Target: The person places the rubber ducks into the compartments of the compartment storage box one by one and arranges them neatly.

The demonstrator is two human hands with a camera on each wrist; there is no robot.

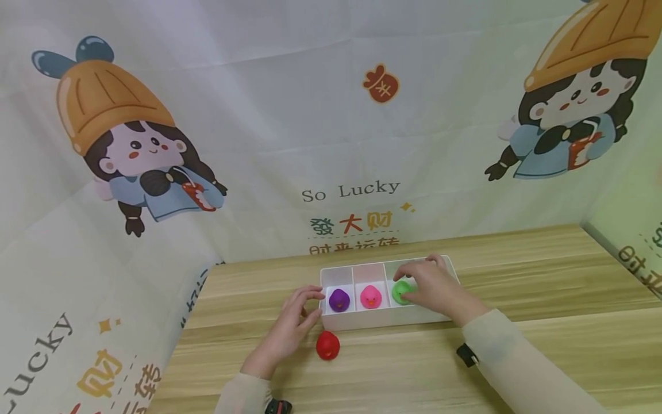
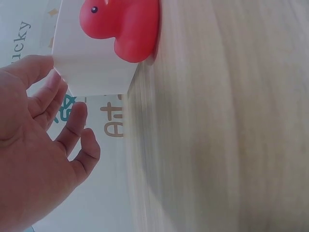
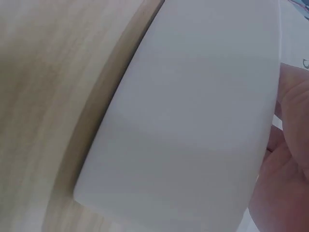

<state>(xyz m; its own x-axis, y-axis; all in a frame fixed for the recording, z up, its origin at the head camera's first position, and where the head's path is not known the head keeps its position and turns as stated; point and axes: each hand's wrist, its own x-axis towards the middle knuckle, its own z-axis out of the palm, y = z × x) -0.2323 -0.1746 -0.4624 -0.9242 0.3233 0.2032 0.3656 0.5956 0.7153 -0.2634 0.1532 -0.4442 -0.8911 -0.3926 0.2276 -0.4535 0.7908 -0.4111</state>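
A white divided box [image 1: 383, 318] stands on the table. Its left compartment has a purple rubber duck [image 1: 339, 301], its middle one a pink rubber duck [image 1: 370, 297]. In the right compartment is a green rubber duck [image 1: 400, 292], which my right hand [image 1: 434, 287] pinches between thumb and index finger from above. The right wrist view shows this hand only partly, behind the box wall. My left hand [image 1: 293, 322] touches the box's left end with thumb and fingertips, its fingers relaxed. Just in front of the box sits a red rubber duck [image 2: 130, 26], near the left thumb.
The wooden table [image 1: 517, 276] extends to both sides of the box. A printed cloth [image 1: 269, 144] with cartoon figures and lettering hangs behind the table and at its sides, close behind the box.
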